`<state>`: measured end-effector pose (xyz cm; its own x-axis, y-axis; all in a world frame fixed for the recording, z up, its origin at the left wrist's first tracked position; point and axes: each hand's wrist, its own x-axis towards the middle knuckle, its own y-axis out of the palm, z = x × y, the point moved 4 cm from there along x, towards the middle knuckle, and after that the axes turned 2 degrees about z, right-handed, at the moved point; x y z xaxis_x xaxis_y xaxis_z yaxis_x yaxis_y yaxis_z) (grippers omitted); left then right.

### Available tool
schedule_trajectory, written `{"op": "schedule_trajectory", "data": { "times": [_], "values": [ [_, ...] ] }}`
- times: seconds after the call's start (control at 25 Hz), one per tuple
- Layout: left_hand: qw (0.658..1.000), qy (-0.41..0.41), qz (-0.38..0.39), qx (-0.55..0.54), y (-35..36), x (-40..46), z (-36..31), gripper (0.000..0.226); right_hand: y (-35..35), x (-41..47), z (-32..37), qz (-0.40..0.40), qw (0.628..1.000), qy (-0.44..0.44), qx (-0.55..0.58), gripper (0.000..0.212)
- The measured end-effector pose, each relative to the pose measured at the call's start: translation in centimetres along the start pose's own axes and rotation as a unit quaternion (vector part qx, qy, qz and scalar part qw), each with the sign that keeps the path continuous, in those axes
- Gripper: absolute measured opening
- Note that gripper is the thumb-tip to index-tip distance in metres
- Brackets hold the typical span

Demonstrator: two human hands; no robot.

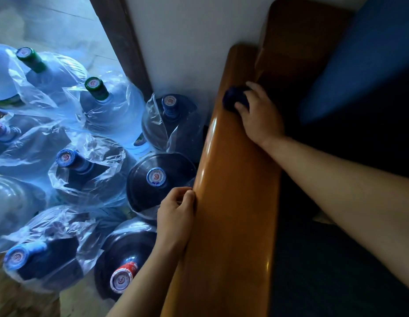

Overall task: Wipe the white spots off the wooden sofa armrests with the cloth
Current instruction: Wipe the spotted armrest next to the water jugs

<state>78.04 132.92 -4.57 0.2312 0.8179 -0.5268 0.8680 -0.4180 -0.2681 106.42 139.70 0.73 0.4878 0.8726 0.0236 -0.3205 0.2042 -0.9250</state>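
While the left hand (176, 216) curls against the armrest (231, 202) edge, seemingly for bracing, the right hand (260, 115) presses a bunched dark cloth (234, 98) onto the wood. No white spots show.

Many big water bottles (89, 170) stand close together on the floor (6, 300), most wrapped in clear plastic bags (102, 161), beside a white wall (187, 42).

Two hands are showing: the left hand (176, 216) and the right hand (260, 115). One cloth (235, 98), one armrest (233, 202), one blue cushion (363, 60), and perhaps ten water jugs (156, 179) are standing.
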Motion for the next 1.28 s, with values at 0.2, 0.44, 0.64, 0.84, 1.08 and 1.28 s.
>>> {"op": "schedule_trajectory", "data": {
  "times": [0.2,0.44,0.64,0.84,1.08,1.28],
  "values": [
    [1.0,-0.012,-0.016,0.011,-0.7,-1.0,-0.3,0.011,0.4,-5.7,-2.0,-0.148,0.967,0.208,0.0,0.025],
    [0.999,0.011,0.029,0.031,-2.1,-1.9,0.5,0.012,1.4,-7.4,4.2,-0.065,0.998,0.026,-0.003,0.039],
    [0.999,-0.041,0.025,-0.001,-3.8,-4.3,0.6,0.018,1.4,-21.8,3.9,0.139,0.95,-0.278,0.031,0.038],
    [0.992,-0.09,0.06,-0.065,-4.5,-5.1,1.1,0.016,1.2,-9.6,2.9,0.022,0.995,0.097,-0.005,0.049],
    [0.973,-0.203,0.011,-0.112,-6.9,-7.1,5.3,0.026,5.6,-28.0,12.8,0.131,0.975,-0.179,-0.02,0.039],
    [0.967,-0.187,0.124,0.123,-7.7,-10.4,8.0,0.026,5.1,-51.3,14.9,0.26,0.921,-0.292,0.005,0.033]
  ]
}}
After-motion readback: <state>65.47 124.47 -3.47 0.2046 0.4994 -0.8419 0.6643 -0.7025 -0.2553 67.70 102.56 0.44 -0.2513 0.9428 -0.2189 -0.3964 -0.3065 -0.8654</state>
